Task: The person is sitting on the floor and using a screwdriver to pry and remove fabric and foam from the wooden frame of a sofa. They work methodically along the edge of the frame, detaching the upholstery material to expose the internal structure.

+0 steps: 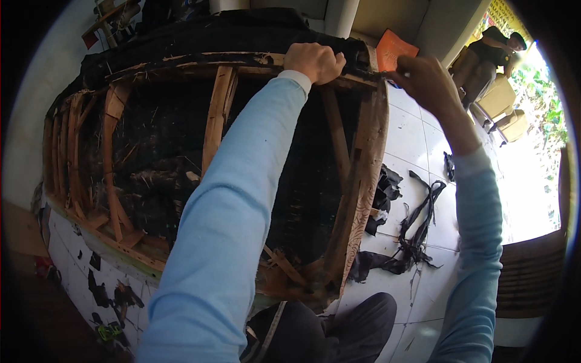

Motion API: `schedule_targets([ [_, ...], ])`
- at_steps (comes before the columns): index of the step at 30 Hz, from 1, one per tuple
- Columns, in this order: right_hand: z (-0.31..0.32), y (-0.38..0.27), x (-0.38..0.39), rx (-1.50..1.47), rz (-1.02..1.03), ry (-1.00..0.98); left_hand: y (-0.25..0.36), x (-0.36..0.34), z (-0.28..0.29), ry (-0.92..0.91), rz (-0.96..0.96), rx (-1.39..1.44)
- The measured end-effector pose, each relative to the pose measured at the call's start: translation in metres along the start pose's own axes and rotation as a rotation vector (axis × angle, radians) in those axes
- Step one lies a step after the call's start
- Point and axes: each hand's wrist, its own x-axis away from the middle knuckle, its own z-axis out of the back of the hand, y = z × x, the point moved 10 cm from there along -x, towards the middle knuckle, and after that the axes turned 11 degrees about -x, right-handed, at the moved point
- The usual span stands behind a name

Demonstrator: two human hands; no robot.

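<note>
An upturned furniture frame [215,103] of bare wooden rails, with dark torn lining inside, fills the centre. My left hand [311,60] is closed over the top rail near its right end, where black fabric [260,27] hangs along the edge. My right hand [423,81] is closed at the frame's top right corner, around what looks like a small tool; its shape is mostly hidden. An orange panel [387,45] stands just behind that corner.
Torn black strips [417,224] lie on white floor tiles [405,133]. A seated person [484,60] is at upper right beside tan chairs [496,97]. A slatted wooden piece [526,272] is at lower right. A green power tool [109,331] lies at lower left.
</note>
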Motion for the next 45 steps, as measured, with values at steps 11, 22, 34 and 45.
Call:
schedule_targets([
  [11,0.024,0.032,-0.010,-0.259,-0.284,0.936,-0.006,0.003,0.000,0.045,0.093,-0.066],
  [22,-0.081,0.235,-0.133,0.258,-0.512,0.482,0.016,0.008,0.008,0.084,0.012,0.046],
  [34,-0.034,0.037,-0.014,-0.143,-0.236,0.138,0.001,0.003,0.003,0.063,0.085,0.004],
  [45,-0.079,0.081,0.040,-0.807,-0.586,0.058,-0.001,0.005,0.005,0.054,0.086,-0.047],
])
